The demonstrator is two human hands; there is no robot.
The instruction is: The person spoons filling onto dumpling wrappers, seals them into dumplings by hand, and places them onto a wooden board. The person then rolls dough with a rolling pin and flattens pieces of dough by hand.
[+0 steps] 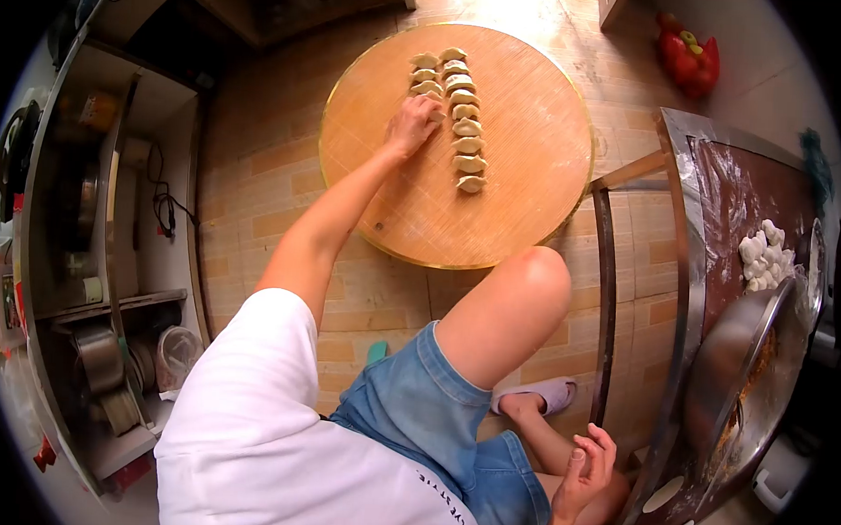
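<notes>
My left hand [413, 126] reaches over the round wooden board [529, 136], fingers closed on a dumpling [436, 116] at the near end of the shorter, left row. Most of that dumpling is hidden under the fingers. Beside it runs a longer row of several folded dumplings [468, 144], pale and dusted with flour. My right hand [588, 472] hovers by my leg at the lower right, its fingers loosely bent and apart, with nothing in it.
On the right, a floured table [724, 196] carries a heap of white dough pieces [766, 257], a flat dough wrapper [663, 495] and a large metal bowl [730, 370] of filling. Shelves [123, 306] with pans line the left. A red bag [689, 63] lies at the back right.
</notes>
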